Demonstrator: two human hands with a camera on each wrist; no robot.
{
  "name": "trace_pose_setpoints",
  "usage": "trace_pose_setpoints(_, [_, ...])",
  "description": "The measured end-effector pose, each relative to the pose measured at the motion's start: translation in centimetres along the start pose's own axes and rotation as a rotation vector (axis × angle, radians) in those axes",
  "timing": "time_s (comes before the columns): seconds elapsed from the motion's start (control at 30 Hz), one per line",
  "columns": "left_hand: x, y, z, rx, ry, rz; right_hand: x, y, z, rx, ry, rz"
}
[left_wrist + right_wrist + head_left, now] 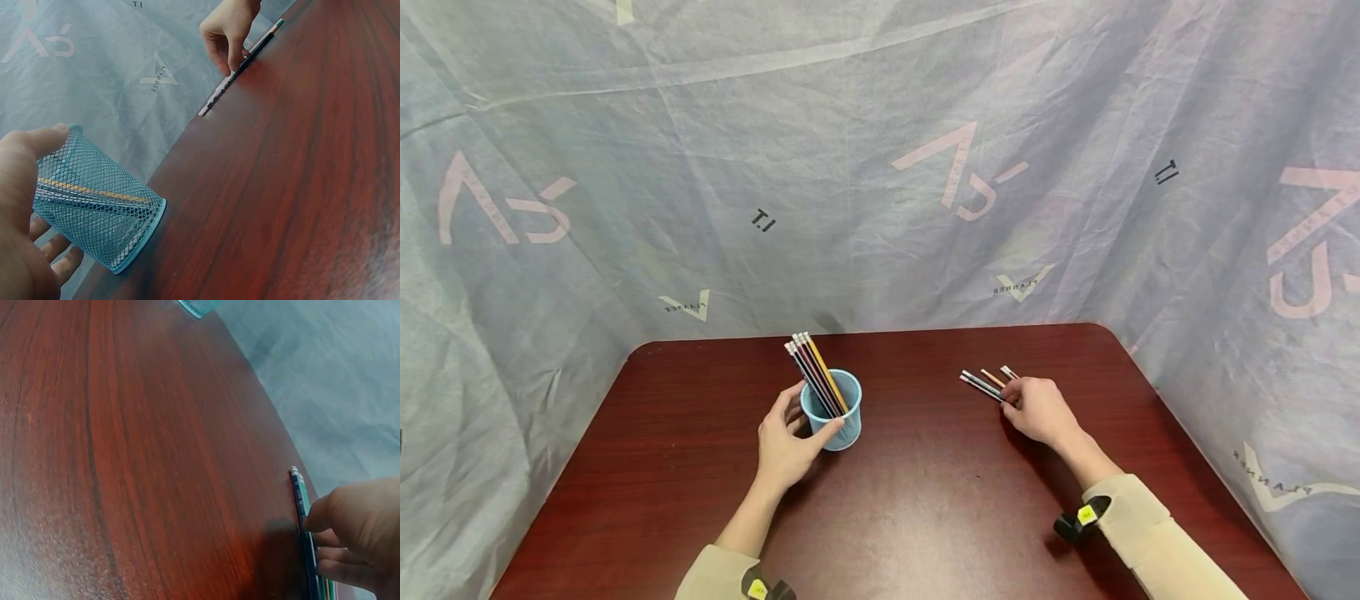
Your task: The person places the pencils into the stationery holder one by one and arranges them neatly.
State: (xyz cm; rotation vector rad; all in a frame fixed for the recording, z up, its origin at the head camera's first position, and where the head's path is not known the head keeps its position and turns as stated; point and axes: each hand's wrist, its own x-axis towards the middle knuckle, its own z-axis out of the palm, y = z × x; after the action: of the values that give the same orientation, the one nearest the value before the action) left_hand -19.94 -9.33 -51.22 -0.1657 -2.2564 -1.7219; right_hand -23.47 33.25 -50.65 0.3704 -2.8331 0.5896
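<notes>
Left grip [786, 442]: we see it wrapped round the blue mesh cup [852, 429], thumb at the near rim, fingers spread on the far side. Cup stands tilted pencils [818, 375], eraser ends up, just above that thumb. Right grip [1037, 408]: thumb and fingers drawn together, pinching loose pencils [981, 388] on the surface [925, 500]; eraser ends poke out past the fingertips. How many are pinched, we can't tell.
</notes>
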Motion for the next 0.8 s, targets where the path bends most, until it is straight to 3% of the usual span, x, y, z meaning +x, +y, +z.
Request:
trace_pose_setpoints(0.27, [0.2, 0.0, -0.1, 0.051, 0.003, 0.021, -0.1, -0.9, 0.4, -0.128, 0.025, -0.058])
trace_pose_setpoints(0.53, [0.5, 0.1, -0.2, 0.063, -0.025, -0.005, 0.3, -1.6, 0.2, -0.217, -0.006, 0.000])
trace_pose_setpoints(0.8, [0.9, 0.3, -0.1, 0.043, -0.028, -0.021, 0.4, -1.7, 0.0, -0.215, -0.034, 0.041])
